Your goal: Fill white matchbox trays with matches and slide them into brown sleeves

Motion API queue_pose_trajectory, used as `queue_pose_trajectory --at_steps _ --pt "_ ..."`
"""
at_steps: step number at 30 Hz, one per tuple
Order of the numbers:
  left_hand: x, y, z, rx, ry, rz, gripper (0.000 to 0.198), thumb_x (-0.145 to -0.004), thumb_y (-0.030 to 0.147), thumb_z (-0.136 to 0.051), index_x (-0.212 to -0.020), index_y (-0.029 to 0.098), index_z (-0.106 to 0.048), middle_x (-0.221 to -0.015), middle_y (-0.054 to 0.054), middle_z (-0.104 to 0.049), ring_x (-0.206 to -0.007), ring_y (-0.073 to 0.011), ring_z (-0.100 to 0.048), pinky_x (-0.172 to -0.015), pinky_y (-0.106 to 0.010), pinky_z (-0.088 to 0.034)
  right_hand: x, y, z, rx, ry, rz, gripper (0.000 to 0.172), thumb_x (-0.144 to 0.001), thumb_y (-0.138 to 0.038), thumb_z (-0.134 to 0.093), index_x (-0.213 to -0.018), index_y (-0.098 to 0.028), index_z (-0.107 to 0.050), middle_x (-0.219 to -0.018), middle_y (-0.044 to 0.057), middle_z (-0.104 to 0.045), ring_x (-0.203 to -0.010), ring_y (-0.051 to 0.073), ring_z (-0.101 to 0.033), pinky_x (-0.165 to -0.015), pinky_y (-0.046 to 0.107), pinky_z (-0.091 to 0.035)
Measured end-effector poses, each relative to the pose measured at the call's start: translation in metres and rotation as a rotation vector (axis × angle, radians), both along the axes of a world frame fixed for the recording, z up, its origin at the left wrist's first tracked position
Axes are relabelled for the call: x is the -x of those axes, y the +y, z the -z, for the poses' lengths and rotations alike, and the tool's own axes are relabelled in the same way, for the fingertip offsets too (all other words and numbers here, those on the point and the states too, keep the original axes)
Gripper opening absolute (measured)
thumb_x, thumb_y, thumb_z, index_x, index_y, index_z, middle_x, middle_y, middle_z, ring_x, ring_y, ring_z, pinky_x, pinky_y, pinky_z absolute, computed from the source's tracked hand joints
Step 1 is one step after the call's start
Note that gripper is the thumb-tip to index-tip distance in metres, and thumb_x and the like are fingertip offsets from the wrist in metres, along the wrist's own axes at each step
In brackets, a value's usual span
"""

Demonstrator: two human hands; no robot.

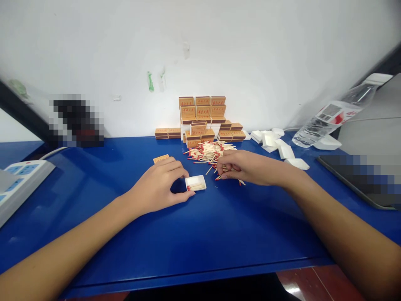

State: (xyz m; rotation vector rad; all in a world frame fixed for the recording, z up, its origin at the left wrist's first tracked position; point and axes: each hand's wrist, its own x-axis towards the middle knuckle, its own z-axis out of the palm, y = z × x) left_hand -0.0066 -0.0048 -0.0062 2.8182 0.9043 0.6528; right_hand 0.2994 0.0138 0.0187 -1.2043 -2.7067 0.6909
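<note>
Both forearms are bare. Left forearm (84,238) reaches forward and inward, its wrist (127,205) nearly straight. Left hand (164,184) is turned inward, thumb (183,196) extended and set apart from the bent fingers (172,165), back of the hand upward. Right forearm (338,225) slants forward and inward from the opposite side. Right hand (244,167) has its fingers (225,158) curled downward, with the thumb (232,174) close beneath them. The two hands are apart, the right slightly farther forward.

- Blue table (200,238), bearing heaped matches (208,151)
- Behind the matches: stacked boxes (203,111)
- Right of the matches: trays (283,149), 1 bottle (336,113), 1 phone (349,177)
- Left of the matches: 1 power strip (27,184)
</note>
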Motion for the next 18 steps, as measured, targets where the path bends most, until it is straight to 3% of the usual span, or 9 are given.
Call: queue_pose_trajectory --at_steps 6,18 --pt "-0.001 -0.001 -0.001 0.001 -0.001 0.004 0.023 -0.093 0.039 -0.078 -0.100 0.017 -0.072 -0.097 -0.004 -0.074 -0.092 -0.0227 -0.067 -0.081 -0.036 -0.051 0.006 -0.004 0.008 0.046 0.005 0.090 0.019 -0.103 -0.040 -0.057 -0.101 -0.021 -0.063 -0.101 0.008 -0.068 -0.078 0.020 -0.057 -0.069 0.033 -0.042" --pt "-0.003 -0.003 0.002 -0.003 0.010 0.020 0.025 -0.094 0.041 -0.077 -0.099 0.018 -0.071 -0.096 -0.005 -0.072 -0.091 -0.0231 -0.067 -0.080 -0.036 -0.052 0.038 -0.030 0.001 -0.021 0.143 0.050 0.023 -0.110 -0.038 -0.049 -0.097 -0.021 -0.058 -0.103 0.007 -0.067 -0.088 0.020 -0.060 -0.078 0.034 -0.044"
